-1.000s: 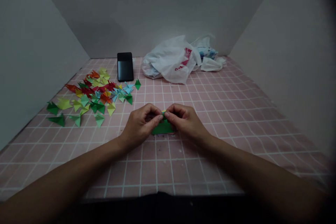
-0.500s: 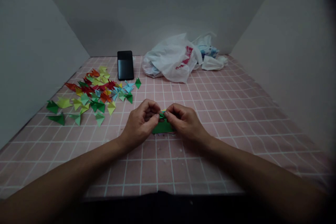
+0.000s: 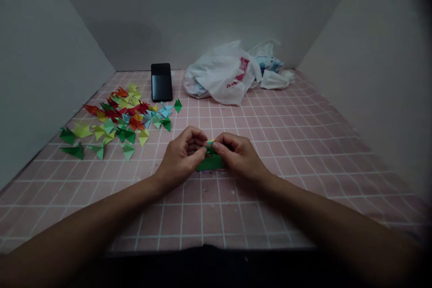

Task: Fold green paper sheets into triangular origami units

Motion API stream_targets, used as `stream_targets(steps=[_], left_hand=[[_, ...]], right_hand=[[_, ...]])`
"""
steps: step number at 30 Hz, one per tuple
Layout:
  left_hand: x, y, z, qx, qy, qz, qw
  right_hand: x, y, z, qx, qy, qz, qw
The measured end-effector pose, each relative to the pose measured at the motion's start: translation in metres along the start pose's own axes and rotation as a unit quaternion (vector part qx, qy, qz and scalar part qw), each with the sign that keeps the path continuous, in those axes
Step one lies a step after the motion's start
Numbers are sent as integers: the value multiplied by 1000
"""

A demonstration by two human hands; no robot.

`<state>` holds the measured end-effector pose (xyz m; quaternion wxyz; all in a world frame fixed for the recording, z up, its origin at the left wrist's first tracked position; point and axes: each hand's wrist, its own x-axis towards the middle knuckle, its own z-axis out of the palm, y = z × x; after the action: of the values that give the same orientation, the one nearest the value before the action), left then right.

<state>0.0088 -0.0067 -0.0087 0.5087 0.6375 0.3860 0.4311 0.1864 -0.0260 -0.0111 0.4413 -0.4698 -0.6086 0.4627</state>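
Near the middle of the table, my left hand (image 3: 184, 152) and my right hand (image 3: 238, 155) meet with their fingertips almost touching. Both pinch a small piece of folded green paper (image 3: 209, 146) between thumb and forefinger. Its exact shape is partly covered by my fingers. Directly below it lies a stack of green paper (image 3: 211, 162), flat on the cloth between my hands. A bit of yellow shows just behind the pinched piece; I cannot make out what it belongs to.
Many small folded paper pieces (image 3: 125, 134) in green, yellow, red, orange and blue spread over the left side. A black phone (image 3: 161, 83) lies behind them. A white plastic bag (image 3: 219, 74) and a blue-and-white packet (image 3: 270, 64) sit at the back wall. Pink checked tablecloth (image 3: 297, 144) covers the table.
My fingers have shifted slightly on the small green paper, with the right thumb moved a little over it. The rest of the table looks the same.
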Motion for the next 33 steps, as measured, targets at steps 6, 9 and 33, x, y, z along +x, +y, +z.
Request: stream_targets(steps=[6,9,33], left_hand=[[0,-1,-1,5,-7,11,1000],[0,-1,-1,0,0,8,1000],[5,4,-4,-139,-40,-129,981]], right_hand=[[1,1,0,6,-1,-7,1000],[2,2,-1,0,-3,-18,1000],[3,10,-2,85,-6,-24,996]])
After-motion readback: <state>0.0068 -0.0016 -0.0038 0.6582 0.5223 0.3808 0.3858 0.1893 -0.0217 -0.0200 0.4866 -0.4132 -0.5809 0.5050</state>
